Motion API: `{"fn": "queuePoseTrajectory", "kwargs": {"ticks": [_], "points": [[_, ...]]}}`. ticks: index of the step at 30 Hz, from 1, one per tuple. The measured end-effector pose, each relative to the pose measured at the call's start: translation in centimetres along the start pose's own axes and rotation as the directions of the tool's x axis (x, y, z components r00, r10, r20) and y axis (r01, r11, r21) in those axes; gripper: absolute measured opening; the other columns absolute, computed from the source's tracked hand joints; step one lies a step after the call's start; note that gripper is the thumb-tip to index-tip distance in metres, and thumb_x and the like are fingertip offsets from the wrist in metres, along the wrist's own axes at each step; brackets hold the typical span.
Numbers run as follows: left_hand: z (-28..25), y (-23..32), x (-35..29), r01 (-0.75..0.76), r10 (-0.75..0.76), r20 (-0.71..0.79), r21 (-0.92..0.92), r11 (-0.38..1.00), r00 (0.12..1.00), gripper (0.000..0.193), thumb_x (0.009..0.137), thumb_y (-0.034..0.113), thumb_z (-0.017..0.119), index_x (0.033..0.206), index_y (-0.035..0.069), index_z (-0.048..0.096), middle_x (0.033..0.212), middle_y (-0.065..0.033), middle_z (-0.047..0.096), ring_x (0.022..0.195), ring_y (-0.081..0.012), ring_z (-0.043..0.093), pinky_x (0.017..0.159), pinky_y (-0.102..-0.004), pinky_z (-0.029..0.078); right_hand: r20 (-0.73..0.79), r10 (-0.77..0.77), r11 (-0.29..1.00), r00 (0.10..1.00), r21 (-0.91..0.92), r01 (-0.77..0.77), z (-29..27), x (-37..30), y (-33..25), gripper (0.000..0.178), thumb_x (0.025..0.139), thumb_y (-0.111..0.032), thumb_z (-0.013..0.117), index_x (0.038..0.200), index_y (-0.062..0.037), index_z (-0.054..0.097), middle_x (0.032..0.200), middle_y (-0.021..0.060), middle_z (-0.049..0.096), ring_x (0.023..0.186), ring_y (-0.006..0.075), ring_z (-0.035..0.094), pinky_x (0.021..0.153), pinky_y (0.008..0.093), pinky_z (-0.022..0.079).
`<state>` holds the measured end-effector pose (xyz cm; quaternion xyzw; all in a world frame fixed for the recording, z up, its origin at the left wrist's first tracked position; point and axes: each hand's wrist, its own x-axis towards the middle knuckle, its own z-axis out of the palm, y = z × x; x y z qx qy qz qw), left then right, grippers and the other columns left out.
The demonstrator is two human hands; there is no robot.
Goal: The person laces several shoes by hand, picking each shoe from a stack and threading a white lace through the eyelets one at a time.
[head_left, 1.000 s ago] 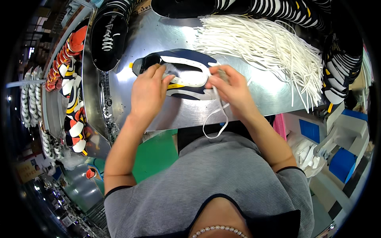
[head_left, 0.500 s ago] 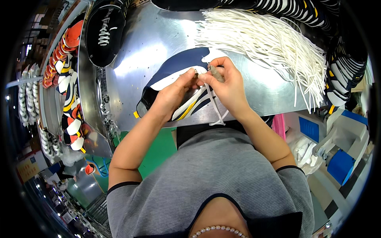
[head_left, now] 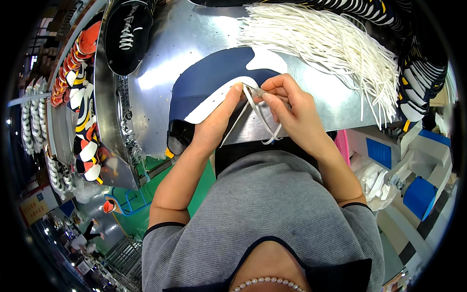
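Observation:
A navy and white shoe upper (head_left: pixel 199 80) lies opened out under my hands on the metal table. My left hand (head_left: pixel 214 119) is closed on its white eyelet strip (head_left: pixel 209 104), thumb on top near the upper end. Right beside that thumb, my right hand (head_left: pixel 294 107) pinches a small hook tool (head_left: pixel 259 92), mostly hidden by the fingers. A white shoelace (head_left: pixel 262 119) runs from the eyelet strip and hangs in loops between my hands toward the table's near edge. The upper's black heel part (head_left: pixel 177 136) with a yellow tab sits left of my left wrist.
A thick bundle of white laces (head_left: pixel 321 44) covers the table's far right. Stacked uppers (head_left: pixel 421 80) line the right edge. A black laced shoe piece (head_left: pixel 127 39) lies far left, and orange and white uppers (head_left: pixel 87 146) hang beyond the metal ledge. A grey machine (head_left: pixel 418 160) stands at right.
The upper has turned so its navy side lies flatter and more exposed. My right hand has moved right and slightly down, and the tool's hooked tip no longer shows above the fingers.

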<state>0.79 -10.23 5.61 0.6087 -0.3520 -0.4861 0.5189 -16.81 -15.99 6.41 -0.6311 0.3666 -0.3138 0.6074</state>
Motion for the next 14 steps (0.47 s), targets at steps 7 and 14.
{"fn": "queuePoseTrajectory", "kwargs": {"ticks": [7,14], "points": [[0.37,-0.62,-0.28,-0.021,0.021,0.009,-0.045,0.999,1.000,0.024,0.099,0.020,0.061,0.107,0.000,0.070,0.101,-0.0062,0.072,0.091,-0.0123,0.067,0.080,-0.0261,0.052,0.059,0.094,0.995,0.994,0.014,-0.095,-0.65,0.16,-0.08,0.012,0.098,-0.009,0.058,0.103,0.0021,0.057,0.089,0.0124,0.072,0.079,0.0203,0.072,0.069,0.0296,0.054],[0.23,-0.67,-0.83,-0.284,0.295,0.023,0.346,0.894,0.955,0.016,0.096,0.011,0.064,0.107,0.001,0.070,0.097,-0.0071,0.071,0.087,-0.0148,0.067,0.076,-0.0278,0.053,0.029,-0.005,0.993,1.000,-0.119,0.009,-0.89,0.00,0.40,0.011,0.098,-0.008,0.058,0.103,0.0015,0.058,0.089,0.0112,0.074,0.073,0.0207,0.071,0.064,0.0289,0.053]]}}
